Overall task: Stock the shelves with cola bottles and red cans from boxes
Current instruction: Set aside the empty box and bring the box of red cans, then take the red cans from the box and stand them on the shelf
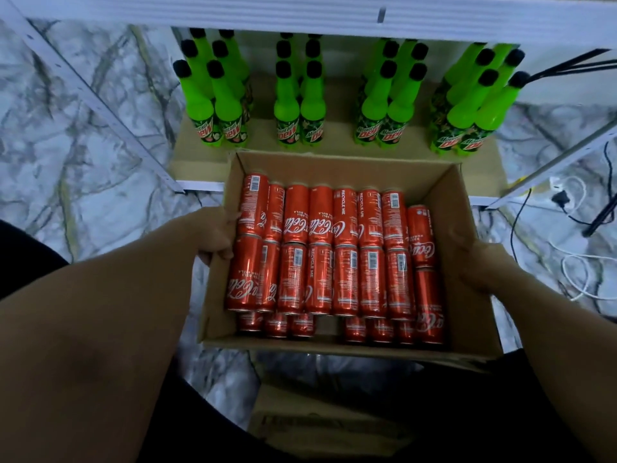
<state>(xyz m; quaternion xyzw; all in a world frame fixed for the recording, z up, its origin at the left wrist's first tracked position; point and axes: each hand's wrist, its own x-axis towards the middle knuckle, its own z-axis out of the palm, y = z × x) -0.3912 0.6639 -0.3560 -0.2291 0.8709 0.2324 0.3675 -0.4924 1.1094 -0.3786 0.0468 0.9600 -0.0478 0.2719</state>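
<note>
An open cardboard box (pixel 460 208) is held in front of me, above the floor. Inside it lie several red cola cans (pixel 320 272) on their sides, in rows, with more cans beneath. My left hand (pixel 210 235) grips the box's left wall, fingers curled over the rim. My right hand (pixel 480 265) grips the right wall the same way. No cola bottles are visible.
The bottom shelf (pixel 337 152) just beyond the box carries several green soda bottles (pixel 297 105) in four groups. White shelf posts (pixel 100 105) slant at both sides. Cables and a plug (pixel 564 198) lie on the marble floor at right. Another cardboard box (pixel 320 419) sits below.
</note>
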